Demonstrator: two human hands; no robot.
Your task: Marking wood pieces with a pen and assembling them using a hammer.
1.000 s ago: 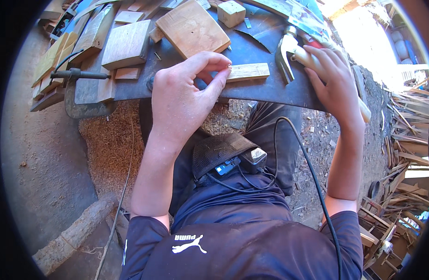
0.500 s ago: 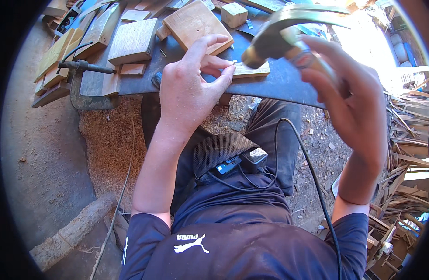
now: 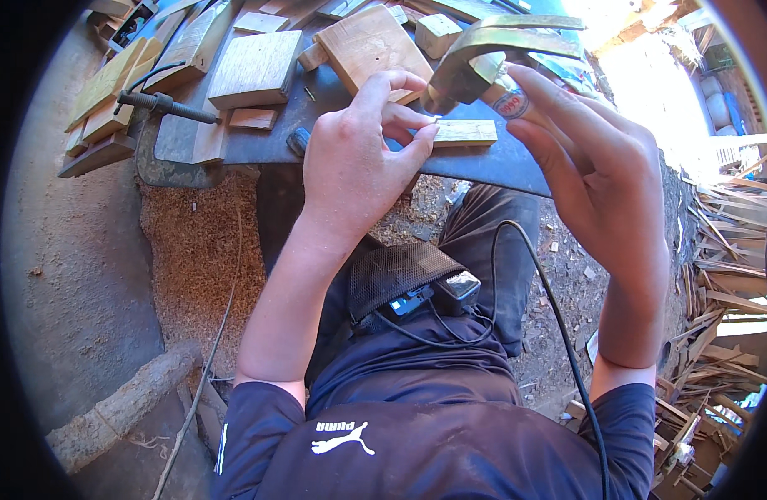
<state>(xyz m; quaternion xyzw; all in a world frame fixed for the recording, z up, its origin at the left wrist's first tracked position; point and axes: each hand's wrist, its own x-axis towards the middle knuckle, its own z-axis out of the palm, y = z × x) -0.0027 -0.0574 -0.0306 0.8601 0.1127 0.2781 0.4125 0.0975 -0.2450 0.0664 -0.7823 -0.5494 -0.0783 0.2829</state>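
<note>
My right hand is closed round the handle of a claw hammer, its claw tilted up and to the right. The hammer's striking face hangs just above my left fingertips. My left hand pinches a small, pale, nail-like pin between thumb and forefinger, at the left end of a narrow wooden strip. That strip lies near the table's front edge, its left end hidden by my fingers. Behind the left hand is a smooth brown wooden block.
Wooden blocks and offcuts crowd the far side of the dark blue table. A C-clamp grips its left edge. A black cable loops from the mesh pouch on my lap. Scrap wood is piled at right.
The hammer has swung left and its head is now close over my left fingertips, with my right hand following. My left hand keeps its pinch. The whole table view has shifted slightly right.
</note>
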